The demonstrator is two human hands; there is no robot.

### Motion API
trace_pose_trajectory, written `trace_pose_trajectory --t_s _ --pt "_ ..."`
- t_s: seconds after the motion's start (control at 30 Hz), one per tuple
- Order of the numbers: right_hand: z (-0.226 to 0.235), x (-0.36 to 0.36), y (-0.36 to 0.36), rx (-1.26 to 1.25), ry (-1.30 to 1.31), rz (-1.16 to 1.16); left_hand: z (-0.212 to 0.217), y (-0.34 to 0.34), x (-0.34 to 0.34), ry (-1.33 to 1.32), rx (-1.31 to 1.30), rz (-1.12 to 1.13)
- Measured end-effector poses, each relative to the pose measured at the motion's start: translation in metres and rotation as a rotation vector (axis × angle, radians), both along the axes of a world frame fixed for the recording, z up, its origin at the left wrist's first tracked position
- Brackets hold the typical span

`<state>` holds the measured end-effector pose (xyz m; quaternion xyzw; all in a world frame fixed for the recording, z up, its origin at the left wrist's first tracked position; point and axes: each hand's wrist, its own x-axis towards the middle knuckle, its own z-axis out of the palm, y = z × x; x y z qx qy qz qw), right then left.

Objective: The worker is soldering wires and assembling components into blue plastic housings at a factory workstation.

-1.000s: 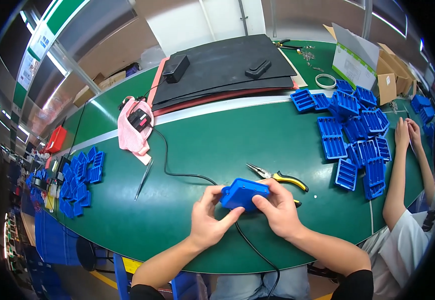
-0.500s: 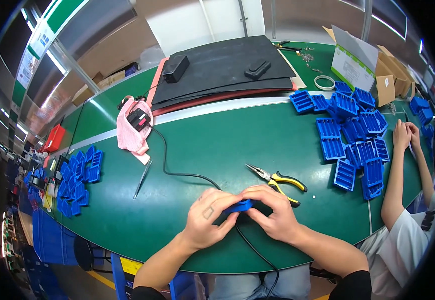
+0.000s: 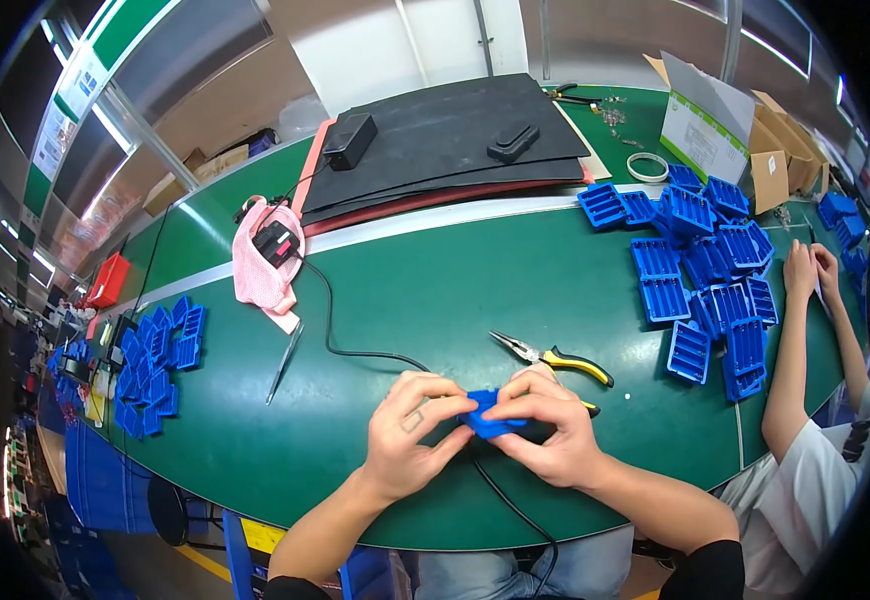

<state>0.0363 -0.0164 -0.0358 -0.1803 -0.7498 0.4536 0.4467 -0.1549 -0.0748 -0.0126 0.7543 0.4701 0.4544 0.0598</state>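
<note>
Blue case [image 3: 487,428] held just left of the pliers [image 3: 577,364]

The left hand [image 3: 413,435] and right hand [image 3: 555,430] pinch it between curled fingers and thumbs, palms inward. Beyond the pliers, black sheets [image 3: 435,135] lie across the green surface [image 3: 405,280]; right of them, blue holders [image 3: 690,210] pile up. A white-and-green box [image 3: 700,140] beyond bears print too small to read.
</note>
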Motion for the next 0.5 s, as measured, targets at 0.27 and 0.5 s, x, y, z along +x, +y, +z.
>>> trace_pose_trajectory --t_s 0.27,0.5 --pt "0.002 0.003 0.003 -0.553 0.115 0.117 -0.007 -0.001 0.002 -0.097 0.057 -0.214" --pt "0.0 0.003 0.006 -0.976 0.122 0.307 -0.012 -0.007 -0.001 -0.523 -0.25 -0.01"
